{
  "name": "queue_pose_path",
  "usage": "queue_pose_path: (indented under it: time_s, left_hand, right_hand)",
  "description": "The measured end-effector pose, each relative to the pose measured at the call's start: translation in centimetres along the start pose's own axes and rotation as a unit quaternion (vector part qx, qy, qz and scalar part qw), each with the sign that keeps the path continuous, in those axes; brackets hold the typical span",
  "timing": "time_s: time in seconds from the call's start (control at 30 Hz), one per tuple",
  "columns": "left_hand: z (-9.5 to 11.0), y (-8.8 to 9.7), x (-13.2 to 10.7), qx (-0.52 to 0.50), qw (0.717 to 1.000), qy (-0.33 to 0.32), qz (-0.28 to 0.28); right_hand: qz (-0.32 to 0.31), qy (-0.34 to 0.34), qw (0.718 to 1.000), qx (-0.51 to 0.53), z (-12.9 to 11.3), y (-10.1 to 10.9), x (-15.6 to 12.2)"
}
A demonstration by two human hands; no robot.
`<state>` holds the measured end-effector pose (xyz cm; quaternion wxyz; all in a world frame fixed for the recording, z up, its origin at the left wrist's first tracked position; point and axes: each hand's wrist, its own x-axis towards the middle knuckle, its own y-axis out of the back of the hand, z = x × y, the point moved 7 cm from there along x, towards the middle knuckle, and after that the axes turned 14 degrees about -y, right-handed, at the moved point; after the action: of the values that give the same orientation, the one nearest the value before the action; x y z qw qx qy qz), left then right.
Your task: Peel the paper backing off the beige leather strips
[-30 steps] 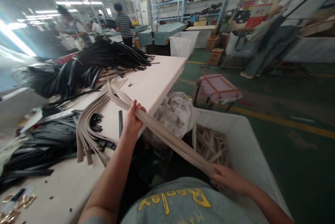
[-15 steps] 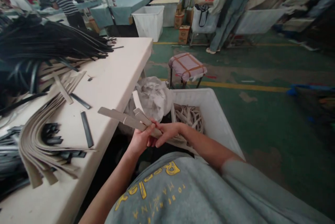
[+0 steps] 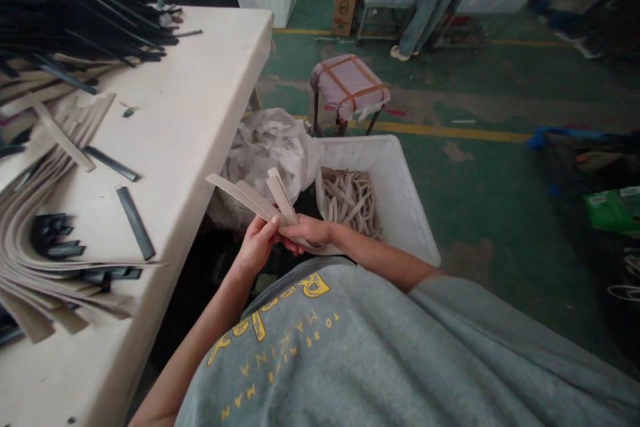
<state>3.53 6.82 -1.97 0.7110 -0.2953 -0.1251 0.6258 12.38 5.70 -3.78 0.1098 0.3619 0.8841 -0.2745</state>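
Both hands meet in front of my chest, closed on a small bundle of beige strips (image 3: 253, 197) whose ends fan out up and to the left. My left hand (image 3: 257, 247) grips the bundle from below. My right hand (image 3: 306, 232) pinches it from the right side. Just behind the hands stands a white bin (image 3: 400, 204) holding several more beige strips (image 3: 350, 197).
A long white table (image 3: 200, 107) runs along my left with stacked beige strips (image 3: 35, 260) and black strips (image 3: 75, 7). A crumpled plastic bag (image 3: 270, 147) lies between table and bin. A taped stool (image 3: 347, 84) stands on the green floor beyond.
The long strips stretched between my hands have been gathered into a short bundle held by both hands together. My view has tilted down and turned right.
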Motion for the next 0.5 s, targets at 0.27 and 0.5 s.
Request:
queue_pose_path:
  time_s: [0.27,0.5]
  left_hand:
    - [-1.4,1.9,-0.4,0.053,0.998,0.012,0.034]
    - [0.0,2.2,0.2,0.203,0.975,-0.073,0.041]
  right_hand:
    - [0.002,-0.017,0.999,-0.034,1.1,0.6,0.0]
    - [0.075,-0.030,0.995,-0.050,1.2,1.4,-0.3]
